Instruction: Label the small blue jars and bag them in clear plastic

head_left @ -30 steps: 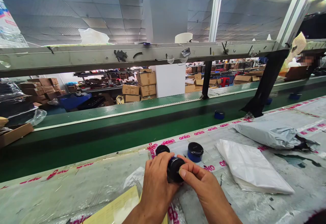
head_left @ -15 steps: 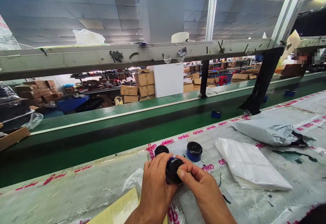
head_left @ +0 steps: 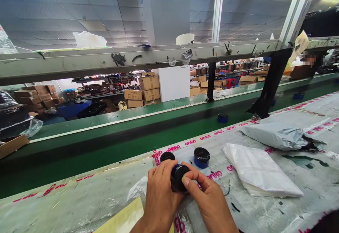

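Between my two hands is a round black and blue piece (head_left: 179, 177), tilted so its black face looks up and to the right. My left hand (head_left: 162, 187) wraps round its left side. At the right rim, the thumb and fingers of my right hand (head_left: 205, 187) pinch its edge. Just beyond my left fingers a similar round black-topped piece (head_left: 167, 156) stands on the table, partly hidden. Another one, a black-topped blue round piece (head_left: 201, 157), stands behind my right hand.
Folded white plastic sheeting (head_left: 261, 171) and a grey plastic bag (head_left: 272, 135) lie to the right. Yellow paper (head_left: 123, 217) lies at the lower left. Beyond the table edge runs a green conveyor belt (head_left: 106, 151) carrying a blue round piece (head_left: 222, 118). A metal rail (head_left: 159, 54) crosses above.
Both hands keep their grip on the round piece, which has turned slightly. The view has shifted a little; the other round pieces look unmoved.
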Demonstrator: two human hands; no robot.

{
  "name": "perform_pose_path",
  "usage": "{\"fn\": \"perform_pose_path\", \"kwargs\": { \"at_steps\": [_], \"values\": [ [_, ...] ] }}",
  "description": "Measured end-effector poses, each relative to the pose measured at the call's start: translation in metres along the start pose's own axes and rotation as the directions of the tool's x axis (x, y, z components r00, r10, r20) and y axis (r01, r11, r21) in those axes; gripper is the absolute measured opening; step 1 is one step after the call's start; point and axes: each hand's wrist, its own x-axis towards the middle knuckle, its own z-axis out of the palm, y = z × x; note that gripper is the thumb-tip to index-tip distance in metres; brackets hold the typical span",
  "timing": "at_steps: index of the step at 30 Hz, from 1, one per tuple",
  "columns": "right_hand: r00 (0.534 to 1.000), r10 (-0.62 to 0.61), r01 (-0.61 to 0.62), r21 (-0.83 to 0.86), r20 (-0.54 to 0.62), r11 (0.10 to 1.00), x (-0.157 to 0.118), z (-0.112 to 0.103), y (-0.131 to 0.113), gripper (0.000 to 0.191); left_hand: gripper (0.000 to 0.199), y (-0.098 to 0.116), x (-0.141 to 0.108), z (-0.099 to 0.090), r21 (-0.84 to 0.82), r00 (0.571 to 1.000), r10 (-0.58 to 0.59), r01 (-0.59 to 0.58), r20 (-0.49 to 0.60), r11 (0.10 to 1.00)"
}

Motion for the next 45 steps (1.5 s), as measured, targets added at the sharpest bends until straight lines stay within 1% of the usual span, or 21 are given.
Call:
{"fn": "perform_pose_path", "kwargs": {
  "at_steps": [2,8,13,21,24,28,29,31,34,37,40,42,45],
  "values": [
    [1.000,-0.006,0.006,0.000,-0.004,1.000,0.000,0.000,0.000,0.034,0.052,-0.001,-0.001,0.000,0.009,1.000,0.007,-0.007,-0.006,1.000],
    [0.999,-0.024,0.024,-0.005,0.031,1.000,0.002,-0.003,0.010,0.029,0.051,-0.003,-0.003,0.001,0.017,0.999,0.028,-0.027,-0.020,0.999],
    [0.999,-0.037,0.037,0.017,0.024,0.999,0.002,-0.003,0.015,0.026,0.051,-0.005,-0.003,0.002,0.027,0.998,0.045,-0.044,-0.033,0.999],
    [0.997,-0.025,0.028,0.050,-0.074,0.998,0.000,0.005,0.012,0.026,0.048,-0.003,-0.004,0.001,0.026,1.000,0.013,-0.013,-0.020,1.000],
    [0.997,-0.026,0.029,0.038,-0.077,0.999,-0.001,0.006,0.010,0.026,0.045,-0.003,-0.004,0.001,0.029,1.000,0.010,-0.010,-0.018,1.000],
    [0.998,-0.039,0.040,0.015,-0.052,0.999,0.000,0.007,0.007,0.024,0.042,-0.001,-0.003,0.001,0.022,1.000,-0.013,0.013,-0.011,1.000],
    [0.998,-0.039,0.040,0.010,-0.049,0.999,0.000,0.007,0.007,0.024,0.044,0.000,-0.003,0.001,0.019,1.000,-0.021,0.021,-0.011,1.000],
    [0.998,-0.033,0.033,-0.007,-0.056,0.999,0.000,0.007,0.005,0.025,0.054,0.002,-0.004,0.002,0.009,0.999,-0.033,0.033,-0.011,0.999],
    [0.997,-0.025,0.022,-0.044,-0.076,0.999,-0.001,0.006,0.005,0.025,0.065,0.004,-0.007,0.001,-0.002,1.000,-0.025,0.025,0.002,1.000],
    [0.997,-0.030,0.025,-0.079,-0.068,0.997,-0.001,0.004,0.007,0.024,0.059,0.005,-0.009,-0.001,-0.011,0.998,-0.017,0.017,0.066,1.000],
    [0.997,-0.042,0.036,-0.107,-0.059,0.994,0.000,0.002,0.010,0.022,0.052,0.005,-0.008,-0.002,-0.002,0.991,-0.052,0.052,0.123,0.999],
    [0.997,-0.047,0.039,-0.128,-0.055,0.991,0.001,0.001,0.011,0.021,0.047,0.005,-0.008,-0.002,0.027,0.989,-0.079,0.076,0.124,0.997],
    [0.998,-0.045,0.038,-0.187,-0.032,0.982,0.001,-0.002,0.012,0.020,0.045,0.006,-0.007,-0.002,0.065,0.988,-0.084,0.077,0.129,0.995]
  ]
}}
